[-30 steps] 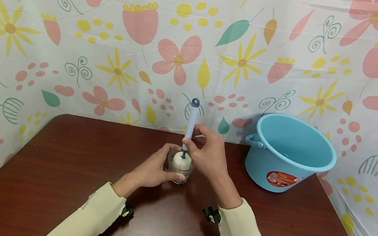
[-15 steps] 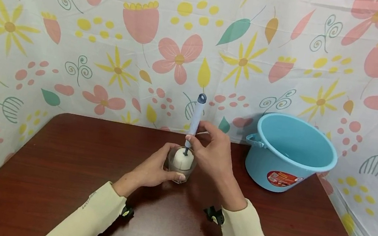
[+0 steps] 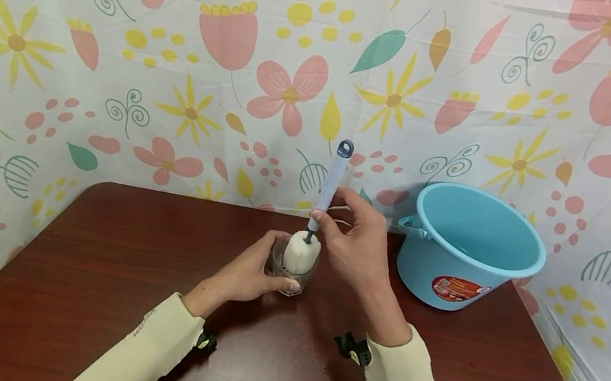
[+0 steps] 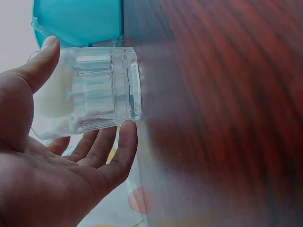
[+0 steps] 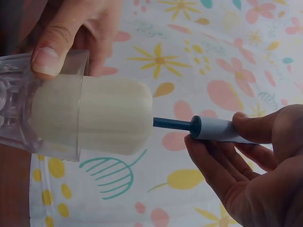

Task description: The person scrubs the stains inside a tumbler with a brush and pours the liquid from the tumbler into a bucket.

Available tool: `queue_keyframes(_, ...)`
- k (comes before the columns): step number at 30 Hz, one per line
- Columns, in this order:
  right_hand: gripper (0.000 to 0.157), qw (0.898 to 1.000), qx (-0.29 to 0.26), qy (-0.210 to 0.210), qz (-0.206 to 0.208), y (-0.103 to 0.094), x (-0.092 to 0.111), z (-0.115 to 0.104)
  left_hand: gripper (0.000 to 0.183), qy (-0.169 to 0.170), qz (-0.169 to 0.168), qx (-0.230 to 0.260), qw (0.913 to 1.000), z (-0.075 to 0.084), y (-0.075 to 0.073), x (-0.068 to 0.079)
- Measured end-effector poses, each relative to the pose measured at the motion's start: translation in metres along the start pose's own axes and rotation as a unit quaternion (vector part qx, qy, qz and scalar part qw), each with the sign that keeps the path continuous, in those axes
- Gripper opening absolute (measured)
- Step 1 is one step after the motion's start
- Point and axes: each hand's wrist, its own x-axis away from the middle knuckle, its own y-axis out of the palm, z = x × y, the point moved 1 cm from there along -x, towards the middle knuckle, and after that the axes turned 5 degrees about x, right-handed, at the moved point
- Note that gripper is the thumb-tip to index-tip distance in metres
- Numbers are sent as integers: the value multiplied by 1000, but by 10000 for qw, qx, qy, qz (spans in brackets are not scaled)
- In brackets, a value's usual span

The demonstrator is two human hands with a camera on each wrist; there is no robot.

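A clear drinking glass stands on the table, with my left hand around its side, thumb in front and fingers behind. In the left wrist view the glass shows ridged walls and a thick base. My right hand pinches the pale blue handle of a sponge bottle brush between thumb and fingers. The brush leans to the right. Its white sponge head is partly inside the glass and partly above the rim, as the right wrist view shows.
A light blue bucket with a red label stands at the back right of the dark wooden table. Behind it hangs a white cloth printed with flowers and leaves. Dark straps sit at both wrists.
My right hand has moved up and to the right, drawing the brush partly up and tilting its handle rightward. More sponge shows above the rim. The left hand and glass have stayed put.
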Motion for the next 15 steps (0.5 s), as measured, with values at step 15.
queue_keyframes(15,32,9999,-42,-95,-40,-1,1,-4,87,33,23,47,10000,-1,0,-1)
